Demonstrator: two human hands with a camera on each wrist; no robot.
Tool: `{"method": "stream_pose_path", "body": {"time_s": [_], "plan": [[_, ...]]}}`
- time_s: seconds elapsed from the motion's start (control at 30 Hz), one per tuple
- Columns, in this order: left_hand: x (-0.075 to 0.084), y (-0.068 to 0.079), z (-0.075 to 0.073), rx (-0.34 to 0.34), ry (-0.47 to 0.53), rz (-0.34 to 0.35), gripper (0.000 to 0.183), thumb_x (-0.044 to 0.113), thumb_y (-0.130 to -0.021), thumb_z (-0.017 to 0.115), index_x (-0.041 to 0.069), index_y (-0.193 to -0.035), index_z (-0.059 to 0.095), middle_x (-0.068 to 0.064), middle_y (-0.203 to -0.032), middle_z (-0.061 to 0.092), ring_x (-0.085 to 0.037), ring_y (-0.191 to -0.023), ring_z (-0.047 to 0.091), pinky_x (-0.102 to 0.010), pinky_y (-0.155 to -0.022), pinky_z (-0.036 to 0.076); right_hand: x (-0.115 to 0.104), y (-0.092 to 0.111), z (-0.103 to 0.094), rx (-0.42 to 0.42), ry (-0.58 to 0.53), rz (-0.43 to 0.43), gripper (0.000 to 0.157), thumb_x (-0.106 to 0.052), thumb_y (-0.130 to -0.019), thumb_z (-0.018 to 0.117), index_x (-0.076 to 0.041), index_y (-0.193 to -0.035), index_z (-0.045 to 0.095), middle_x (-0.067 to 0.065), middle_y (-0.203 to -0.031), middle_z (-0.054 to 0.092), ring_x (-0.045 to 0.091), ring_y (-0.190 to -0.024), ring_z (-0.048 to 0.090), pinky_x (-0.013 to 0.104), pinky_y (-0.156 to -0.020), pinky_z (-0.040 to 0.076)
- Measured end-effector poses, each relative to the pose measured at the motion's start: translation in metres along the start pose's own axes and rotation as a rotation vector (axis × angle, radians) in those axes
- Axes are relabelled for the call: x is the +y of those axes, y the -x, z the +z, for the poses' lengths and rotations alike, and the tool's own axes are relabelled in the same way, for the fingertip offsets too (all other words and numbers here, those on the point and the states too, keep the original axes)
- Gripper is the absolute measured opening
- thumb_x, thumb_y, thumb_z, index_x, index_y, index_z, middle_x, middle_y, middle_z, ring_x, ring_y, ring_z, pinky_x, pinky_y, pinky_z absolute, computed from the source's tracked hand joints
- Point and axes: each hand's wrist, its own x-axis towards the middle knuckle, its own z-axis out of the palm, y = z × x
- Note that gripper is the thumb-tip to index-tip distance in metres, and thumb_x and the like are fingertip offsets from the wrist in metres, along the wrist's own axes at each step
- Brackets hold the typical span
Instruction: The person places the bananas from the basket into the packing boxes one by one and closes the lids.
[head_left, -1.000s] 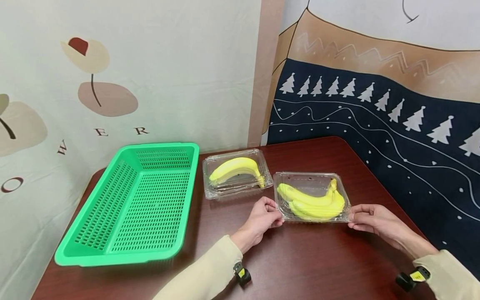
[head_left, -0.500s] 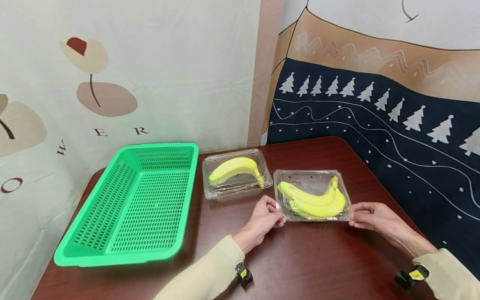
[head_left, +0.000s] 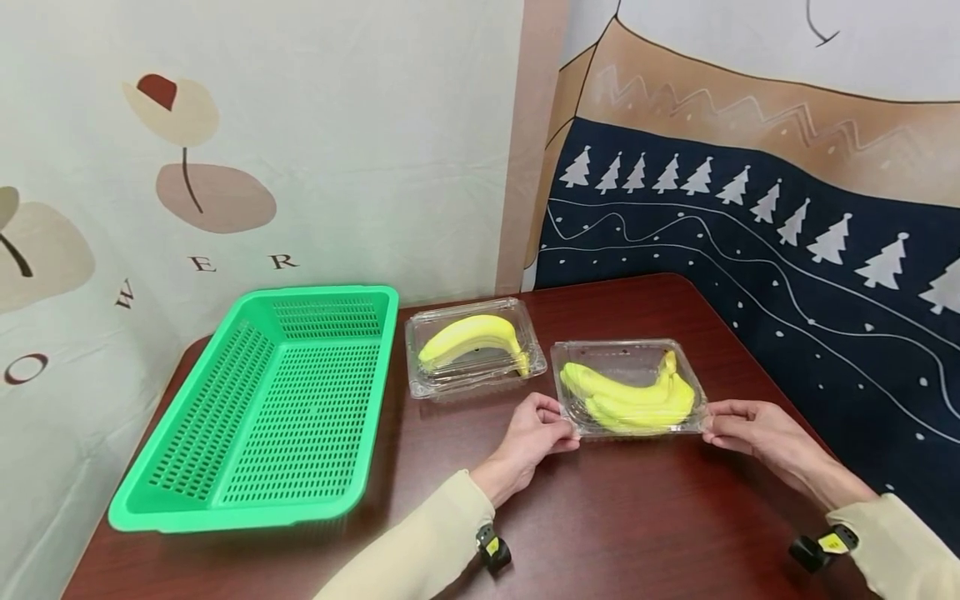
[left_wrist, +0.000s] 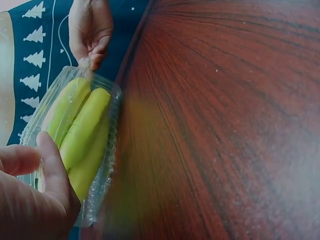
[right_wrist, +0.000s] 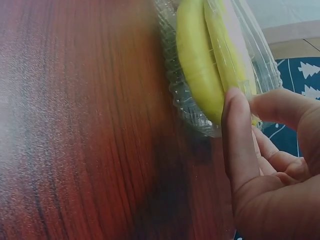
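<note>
A clear plastic clamshell box (head_left: 628, 350) with a small bunch of bananas (head_left: 637, 400) inside is held at its two near corners. My left hand (head_left: 531, 437) pinches the left corner between thumb and fingers, and my right hand (head_left: 765, 437) pinches the right one. In the left wrist view the left thumb (left_wrist: 55, 165) lies along the box's edge, close beside the fruit. The right wrist view shows the right thumb (right_wrist: 237, 135) at the other corner, with a fingertip opposite it.
Behind and to the left stands a second clear clamshell box (head_left: 423, 387) holding a banana (head_left: 472, 333). A green perforated plastic basket (head_left: 360, 492) takes up the left of the dark red table (head_left: 585, 533). Printed cloths (head_left: 375, 125) hang at the back and right.
The held box has shifted slightly to the right and away from me, its near edge rising a little in the head view. Both hands move with it, their grip unchanged.
</note>
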Motion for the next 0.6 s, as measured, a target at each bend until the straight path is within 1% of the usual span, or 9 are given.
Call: {"method": "stream_pose_path", "body": {"time_s": [0.17,0.37,0.43,0.53,0.6], "plan": [[-0.001,-0.001,0.001,-0.011,0.066,-0.014,0.030,-0.017,-0.083,0.062,-0.002,-0.107,0.052,-0.009,-0.085,0.060,-0.015,-0.069,0.067,-0.029,-0.071,0.062,0.000,-0.004,-0.003,0.009,-0.074,-0.022,0.045,-0.007,-0.102,0.064,0.016,-0.138,0.049,0.005,-0.106,0.072,0.014,-0.093,0.074,0.030,-0.087,0.059],[0.000,-0.003,0.001,0.010,0.127,-0.025,0.027,-0.012,-0.085,0.056,-0.002,-0.110,0.053,-0.011,-0.087,0.064,-0.017,-0.074,0.068,-0.034,-0.078,0.063,-0.003,-0.008,-0.003,0.006,-0.155,-0.034,0.041,-0.006,-0.103,0.063,0.011,-0.138,0.050,0.003,-0.109,0.071,0.014,-0.096,0.074,0.031,-0.090,0.058],[0.000,-0.005,0.001,0.009,0.143,-0.024,0.029,-0.013,-0.085,0.055,-0.004,-0.113,0.053,-0.011,-0.088,0.065,-0.017,-0.076,0.069,-0.034,-0.080,0.062,-0.004,-0.009,-0.003,0.003,-0.184,-0.045,0.033,-0.005,-0.103,0.062,0.005,-0.133,0.056,0.003,-0.108,0.071,0.014,-0.096,0.074,0.031,-0.090,0.058],[-0.001,-0.006,0.001,0.006,0.164,-0.018,0.033,-0.013,-0.085,0.057,-0.005,-0.116,0.053,-0.013,-0.091,0.066,-0.018,-0.077,0.070,-0.033,-0.081,0.062,-0.004,-0.011,-0.003,-0.003,-0.237,-0.068,0.018,-0.004,-0.103,0.062,-0.010,-0.119,0.066,0.002,-0.107,0.072,0.013,-0.095,0.074,0.029,-0.089,0.058],[0.000,-0.007,0.002,0.002,0.170,-0.013,0.034,-0.013,-0.085,0.058,-0.006,-0.119,0.053,-0.013,-0.093,0.067,-0.018,-0.079,0.070,-0.033,-0.082,0.062,-0.004,-0.014,-0.003,-0.006,-0.261,-0.087,0.018,-0.003,-0.103,0.061,-0.017,-0.111,0.069,0.002,-0.106,0.073,0.013,-0.094,0.075,0.028,-0.088,0.058]]}}
